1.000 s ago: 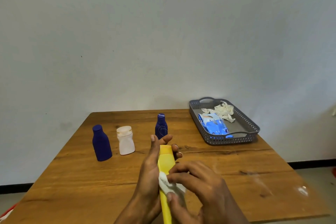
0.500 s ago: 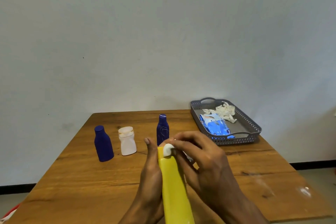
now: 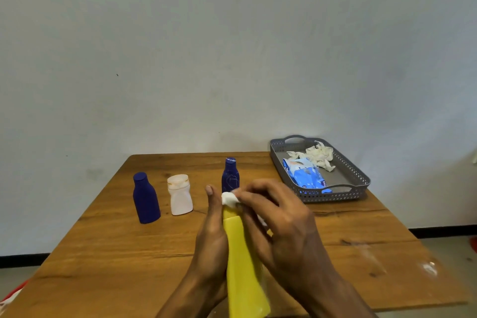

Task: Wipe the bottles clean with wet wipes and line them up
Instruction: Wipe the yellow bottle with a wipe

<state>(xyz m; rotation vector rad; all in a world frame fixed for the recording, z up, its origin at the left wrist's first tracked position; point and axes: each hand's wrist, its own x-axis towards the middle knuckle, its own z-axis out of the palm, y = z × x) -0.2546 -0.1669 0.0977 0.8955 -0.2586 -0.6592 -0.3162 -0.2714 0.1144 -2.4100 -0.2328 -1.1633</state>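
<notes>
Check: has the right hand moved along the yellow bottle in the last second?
Yes. The right hand slid the wipe up the yellow bottle to its top, toward the slim blue bottle.

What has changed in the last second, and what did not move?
The right hand slid the wet wipe from low on the yellow bottle up to its far end, where it pinches it now. The left hand holds the bottle as before. The three standing bottles and the grey tray stayed in place.
</notes>
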